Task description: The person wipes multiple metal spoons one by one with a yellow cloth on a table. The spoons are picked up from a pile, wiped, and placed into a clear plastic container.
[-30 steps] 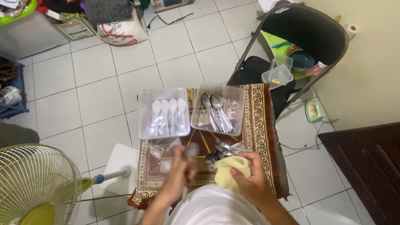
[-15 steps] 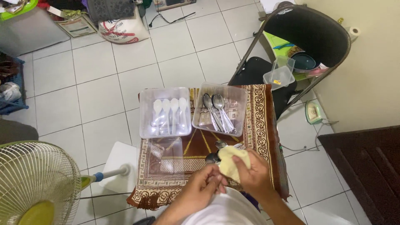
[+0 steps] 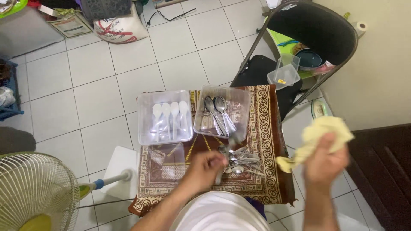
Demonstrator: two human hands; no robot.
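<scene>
Table [image 3: 265, 141] with patterned cloth | metal-spoon tray [image 3: 239, 102] at rear | loose spoon pile [image 3: 239, 158] near front | right hand [image 3: 325, 160] fingers clenched on yellow rag [image 3: 321, 134], off table's side | left hand [image 3: 207, 164] fingers curled round spoon [image 3: 229, 147]; loose grip risks dropping it onto pile.

View: one head camera, worn by the person.
Direction: pointed steeply down over the table [image 3: 265, 171] and tiled floor [image 3: 107, 85].
Distance: hands seen close at the lower edge.
Shared views: none.

Two trays side by side at worktop [image 3: 274, 179] rear: plastic-spoon tray [image 3: 165, 117] left, metal-spoon tray [image 3: 221, 112] right, loose spoon pile [image 3: 239, 161] in front of the latter.
</scene>
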